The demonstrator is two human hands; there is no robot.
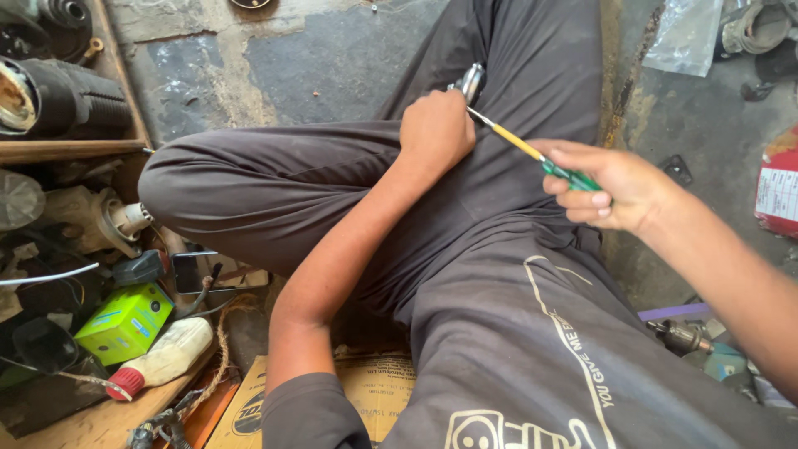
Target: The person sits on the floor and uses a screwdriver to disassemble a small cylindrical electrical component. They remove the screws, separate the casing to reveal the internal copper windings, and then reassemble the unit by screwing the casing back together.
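A seated person in dark clothes holds a small shiny metal part [471, 81] in the closed left hand [435, 129]. The right hand [611, 187] grips a green-handled screwdriver [532, 151], its tip touching the part. A green box [126, 323] and a white bottle [163, 357] lie at the left.

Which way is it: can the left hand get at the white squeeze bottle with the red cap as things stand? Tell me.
Probably not right now. The left hand is closed around a small metal part, so its fingers are occupied. The white squeeze bottle lies uncovered beside the left elbow, with nothing on top.
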